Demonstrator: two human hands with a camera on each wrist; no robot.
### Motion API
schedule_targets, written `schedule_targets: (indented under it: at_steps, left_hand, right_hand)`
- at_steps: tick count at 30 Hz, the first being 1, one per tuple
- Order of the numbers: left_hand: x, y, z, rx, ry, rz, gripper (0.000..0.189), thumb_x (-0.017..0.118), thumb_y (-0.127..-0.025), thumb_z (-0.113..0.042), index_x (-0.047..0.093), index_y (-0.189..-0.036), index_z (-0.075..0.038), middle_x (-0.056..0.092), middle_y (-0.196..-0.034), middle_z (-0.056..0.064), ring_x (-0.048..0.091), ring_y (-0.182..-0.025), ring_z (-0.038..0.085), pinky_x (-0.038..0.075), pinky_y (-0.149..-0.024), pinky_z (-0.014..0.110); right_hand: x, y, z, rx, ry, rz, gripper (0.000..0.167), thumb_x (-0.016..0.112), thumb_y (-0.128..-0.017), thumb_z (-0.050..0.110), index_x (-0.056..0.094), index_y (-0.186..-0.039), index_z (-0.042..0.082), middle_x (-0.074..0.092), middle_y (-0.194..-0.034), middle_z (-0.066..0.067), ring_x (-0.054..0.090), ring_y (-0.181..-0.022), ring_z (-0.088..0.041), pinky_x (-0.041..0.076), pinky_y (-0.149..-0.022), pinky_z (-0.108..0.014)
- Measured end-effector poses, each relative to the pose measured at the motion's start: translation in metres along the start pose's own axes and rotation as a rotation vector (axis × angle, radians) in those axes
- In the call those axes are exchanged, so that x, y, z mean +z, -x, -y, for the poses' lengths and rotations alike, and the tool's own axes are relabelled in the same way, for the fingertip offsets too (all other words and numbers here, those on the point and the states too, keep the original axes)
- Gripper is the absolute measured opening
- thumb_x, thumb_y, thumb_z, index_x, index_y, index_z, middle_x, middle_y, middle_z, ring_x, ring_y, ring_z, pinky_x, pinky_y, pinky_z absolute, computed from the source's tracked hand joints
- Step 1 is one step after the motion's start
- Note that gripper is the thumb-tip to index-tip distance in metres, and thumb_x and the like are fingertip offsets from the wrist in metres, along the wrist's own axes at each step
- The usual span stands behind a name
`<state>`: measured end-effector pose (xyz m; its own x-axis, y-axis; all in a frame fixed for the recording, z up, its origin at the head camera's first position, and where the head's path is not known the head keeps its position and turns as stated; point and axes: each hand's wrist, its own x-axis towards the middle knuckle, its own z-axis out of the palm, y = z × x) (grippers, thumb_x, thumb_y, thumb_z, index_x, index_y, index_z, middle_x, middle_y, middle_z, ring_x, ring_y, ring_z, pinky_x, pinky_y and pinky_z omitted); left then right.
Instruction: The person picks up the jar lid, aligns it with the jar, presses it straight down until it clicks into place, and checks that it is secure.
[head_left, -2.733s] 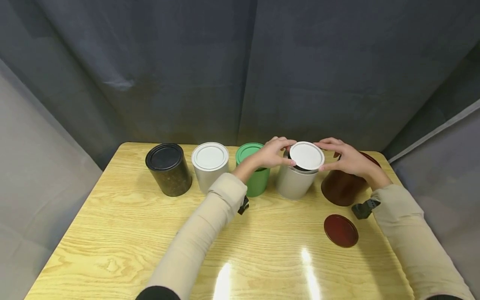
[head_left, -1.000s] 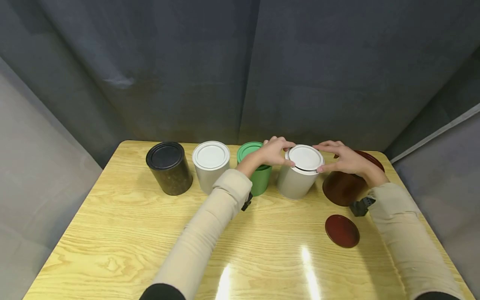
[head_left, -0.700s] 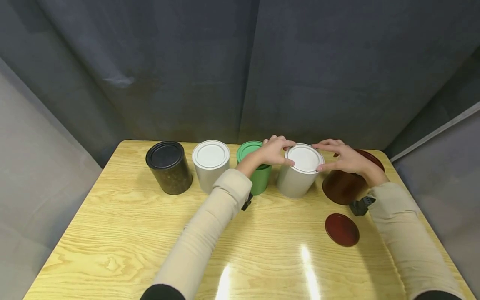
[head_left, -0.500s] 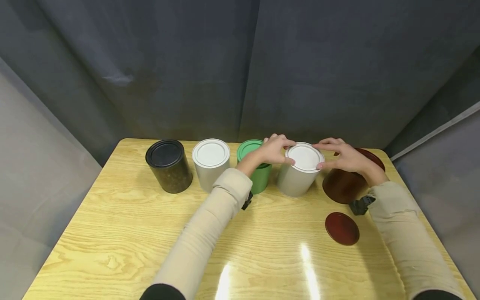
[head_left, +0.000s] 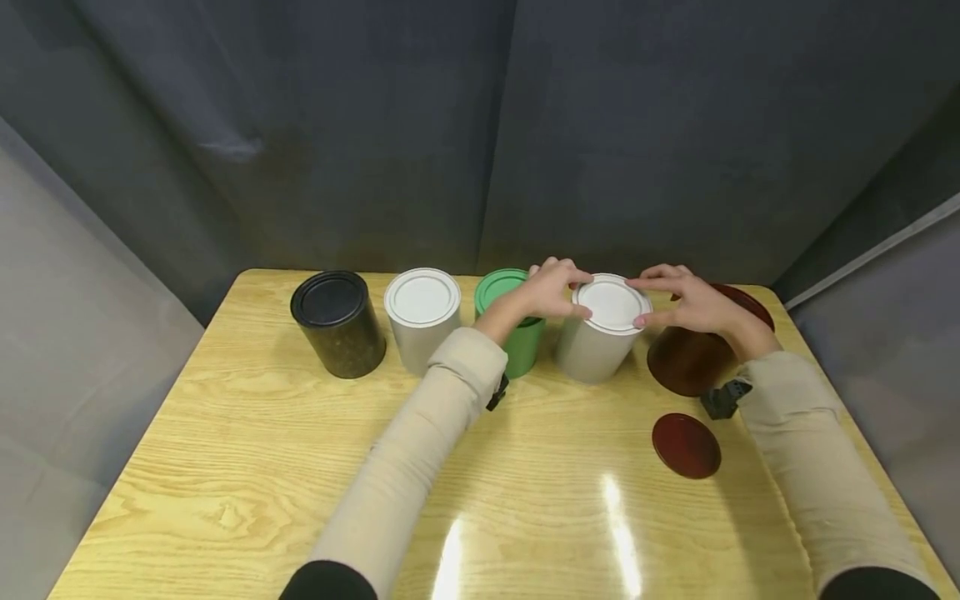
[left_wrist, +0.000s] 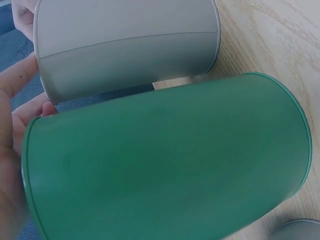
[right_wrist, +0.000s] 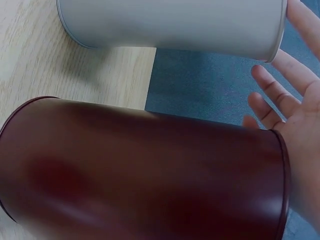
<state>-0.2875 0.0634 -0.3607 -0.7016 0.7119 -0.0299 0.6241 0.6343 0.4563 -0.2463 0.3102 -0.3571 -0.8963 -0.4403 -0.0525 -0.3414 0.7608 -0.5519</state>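
Note:
A white lid (head_left: 612, 303) sits level on the rim of a grey can (head_left: 592, 354), right of the table's middle. On its left edge rest the thumb and forefinger of my left hand (head_left: 551, 289); those of my right hand (head_left: 693, 304) touch its right edge. The fingers of both hands are mostly straight and spread. In the left wrist view a green can (left_wrist: 165, 160) is close below the hand. A dark red can (right_wrist: 150, 170) fills the lower right wrist view; the right hand partly covers its top in the head view.
A dark red lid (head_left: 686, 446) lies on the wooden table (head_left: 285, 467), in front of the red can. Further left stand a black can (head_left: 341, 333) and another white-lidded can (head_left: 422, 304). Grey curtains (head_left: 375, 133) hang behind and at both sides.
The white lid, held tilted above the grey can with a dark gap showing, has come down and lies level on it. Both hands stay at its edge. The head view has shifted slightly.

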Motion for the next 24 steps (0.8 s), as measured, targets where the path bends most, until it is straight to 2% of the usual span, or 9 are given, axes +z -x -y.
schedule_targets:
  at_steps: [6,16,24]
  left_hand:
    - [0.0000,0.0022,-0.0015,-0.007,-0.002,0.002,0.059,0.066,-0.080,-0.041,0.051,-0.132,-0.016,0.049,-0.105,-0.003,0.036,-0.093,0.014,0.023,-0.075,0.027]
    - [0.0031,0.0014,-0.0042,-0.015,-0.009,0.002,0.061,0.066,-0.079,-0.044,0.051,-0.132,-0.016,0.049,-0.107,-0.003,0.036,-0.094,0.014,0.023,-0.074,0.027]
    - [0.0066,0.0025,-0.0088,-0.040,-0.029,-0.021,0.067,0.067,-0.076,-0.050,0.051,-0.131,-0.016,0.049,-0.109,-0.003,0.036,-0.094,0.013,0.023,-0.075,0.027]
  right_hand:
    - [0.0015,-0.0003,0.0002,0.045,-0.010,-0.006,0.065,0.075,-0.074,0.025,0.050,-0.129,0.002,0.039,-0.128,-0.019,0.027,-0.115,-0.037,0.028,-0.088,-0.059]
    - [0.0039,0.0020,-0.0001,0.033,-0.018,-0.016,0.064,0.075,-0.074,0.025,0.051,-0.128,0.001,0.040,-0.127,-0.019,0.029,-0.113,-0.037,0.030,-0.087,-0.058]
    - [0.0089,0.0046,-0.0033,0.000,-0.048,-0.074,0.058,0.075,-0.074,0.020,0.055,-0.124,-0.001,0.042,-0.123,-0.017,0.031,-0.110,-0.034,0.032,-0.082,-0.054]
